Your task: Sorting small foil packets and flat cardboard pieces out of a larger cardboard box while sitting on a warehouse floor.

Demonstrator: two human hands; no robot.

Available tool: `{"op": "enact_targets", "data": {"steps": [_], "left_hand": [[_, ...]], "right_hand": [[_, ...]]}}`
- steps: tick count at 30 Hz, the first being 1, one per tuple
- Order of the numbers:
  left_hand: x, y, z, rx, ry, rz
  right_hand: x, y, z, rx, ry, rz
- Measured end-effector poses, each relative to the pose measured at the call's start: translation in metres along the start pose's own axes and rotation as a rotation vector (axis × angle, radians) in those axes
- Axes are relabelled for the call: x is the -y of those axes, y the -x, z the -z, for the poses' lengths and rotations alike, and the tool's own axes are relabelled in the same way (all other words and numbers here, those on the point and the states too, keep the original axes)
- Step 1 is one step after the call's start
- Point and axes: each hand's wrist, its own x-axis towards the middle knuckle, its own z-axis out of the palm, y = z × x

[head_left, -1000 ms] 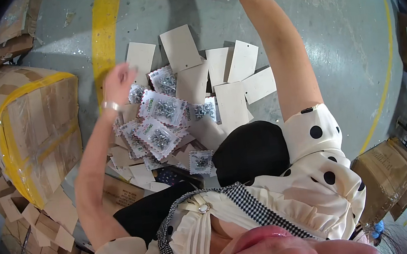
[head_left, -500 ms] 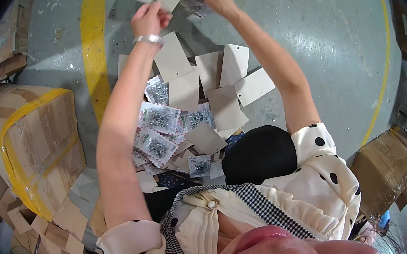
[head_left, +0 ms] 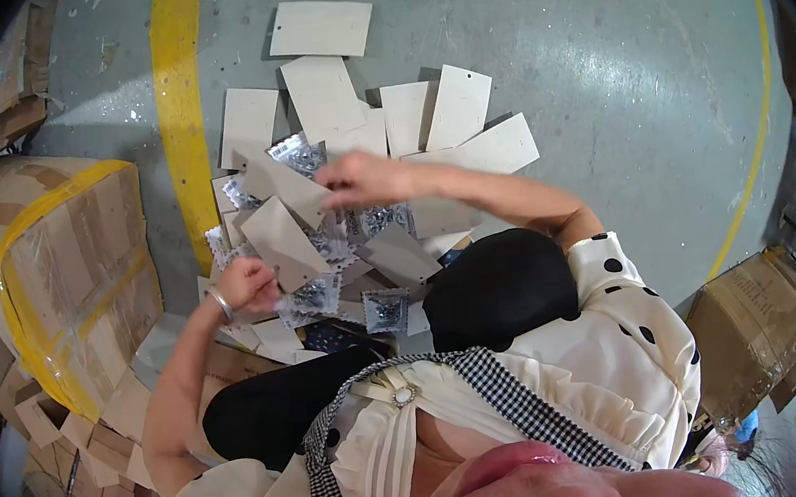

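My right hand (head_left: 365,177) reaches in from the right, its fingers closed at the edge of a grey-beige card (head_left: 285,189) lying over the pile. At the pile's left side, my left hand (head_left: 247,285) has curled fingers. They are beside a second tilted card (head_left: 282,246) and a clear packet of small metal hardware (head_left: 312,300); whatever they grip is hidden. Another hardware packet (head_left: 297,155) shows beyond the cards, and one more packet (head_left: 387,310) rests near my legs. Several packets are partly covered by cards.
Loose cards fan out on the grey floor, including a far flat card (head_left: 322,28) and a right-hand card (head_left: 490,148). A large taped carton (head_left: 78,285) stands left by a yellow floor stripe (head_left: 183,106). Another carton (head_left: 759,335) is at right; small boxes (head_left: 98,459) lie lower left.
Both hands have come back from the far cards to the pile near my legs. A card is laid flat at the far side, and two cards cover packets that were exposed.
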Motion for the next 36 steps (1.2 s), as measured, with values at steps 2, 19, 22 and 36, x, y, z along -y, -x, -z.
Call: {"op": "enact_targets", "data": {"steps": [2,19,22,36], "left_hand": [[0.003,-0.008,0.027,0.014,-0.839,-0.239],[-0.239,-0.149,0.075,-1.129,-0.932,-0.552],[-0.211,-0.135,0.073,-1.184,-0.806,-0.618],[-0.066,0.007,-0.007,-0.493,-1.004,-0.625]], "right_hand": [[0.016,-0.027,0.055,0.04,0.319,-0.204],[-0.068,-0.006,0.223,-0.877,-0.685,-0.378],[-0.064,0.004,0.192,-0.889,-0.666,-0.463],[0.008,0.036,0.072,-0.145,-0.194,-0.354]]}}
